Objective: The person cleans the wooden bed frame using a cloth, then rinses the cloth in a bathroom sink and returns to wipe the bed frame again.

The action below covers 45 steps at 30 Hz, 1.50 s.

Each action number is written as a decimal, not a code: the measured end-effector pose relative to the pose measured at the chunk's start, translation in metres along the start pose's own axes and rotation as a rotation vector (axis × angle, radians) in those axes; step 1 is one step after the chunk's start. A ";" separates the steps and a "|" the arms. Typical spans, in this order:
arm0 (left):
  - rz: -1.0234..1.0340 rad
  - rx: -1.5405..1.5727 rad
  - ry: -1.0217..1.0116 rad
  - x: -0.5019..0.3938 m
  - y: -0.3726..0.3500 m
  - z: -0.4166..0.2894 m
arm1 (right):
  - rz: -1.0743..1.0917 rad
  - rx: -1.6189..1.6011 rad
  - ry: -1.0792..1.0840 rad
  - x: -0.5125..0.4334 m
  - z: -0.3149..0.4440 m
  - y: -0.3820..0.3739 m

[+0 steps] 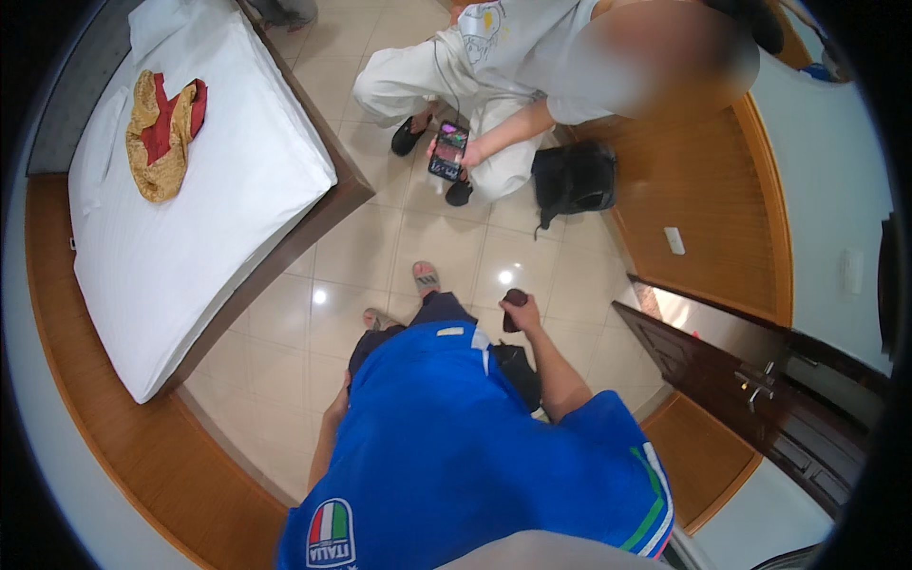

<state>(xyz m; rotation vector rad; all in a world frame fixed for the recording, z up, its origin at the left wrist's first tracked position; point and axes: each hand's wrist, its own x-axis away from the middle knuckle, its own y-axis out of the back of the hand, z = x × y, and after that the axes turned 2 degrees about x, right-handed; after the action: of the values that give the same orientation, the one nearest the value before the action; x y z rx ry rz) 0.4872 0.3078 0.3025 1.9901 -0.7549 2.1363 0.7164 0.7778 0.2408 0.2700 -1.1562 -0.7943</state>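
My right hand (pixel 526 312) grips a dark maroon, rounded flat object (pixel 511 320), perhaps a phone or a case; which one I cannot tell. It is held out over the tiled floor, to the right of my blue jersey (pixel 470 427). By my left hip is my left hand (pixel 345 396), against the dark trousers (pixel 360 349). Its fingers are mostly hidden behind the jersey and leg. A black bag (pixel 519 374) hangs at my right side, partly covered by my arm. My feet wear grey sandals (pixel 426 278).
Facing me, a seated person (pixel 513 57) holds a phone (pixel 449 151) with a cable. Beside them a black backpack (pixel 573 178) rests on the floor. On the left, a bed (pixel 235 199) carries a gold-and-red cloth (pixel 153 171). A dark wooden door (pixel 702 363) stands ajar at right.
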 end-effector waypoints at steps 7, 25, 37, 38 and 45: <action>-0.020 -0.036 -0.032 0.002 -0.003 -0.011 | 0.007 -0.017 -0.041 0.003 0.002 0.000; -0.523 -0.551 -0.086 0.023 -0.026 -0.029 | -0.022 0.024 -0.027 0.001 0.008 -0.001; -0.534 -0.590 -0.313 0.005 -0.018 -0.009 | -0.002 0.016 -0.028 -0.006 -0.015 0.003; -0.537 -0.587 -0.295 0.002 -0.016 -0.007 | 0.000 0.015 -0.029 -0.004 -0.015 0.004; -0.526 -0.475 -0.231 0.003 -0.025 -0.012 | -0.009 0.034 -0.018 0.000 -0.003 0.009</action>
<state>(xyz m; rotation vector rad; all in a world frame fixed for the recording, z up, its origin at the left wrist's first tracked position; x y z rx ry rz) 0.4867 0.3342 0.3124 1.9100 -0.6029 1.3117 0.7230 0.7832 0.2446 0.2972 -1.1876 -0.7869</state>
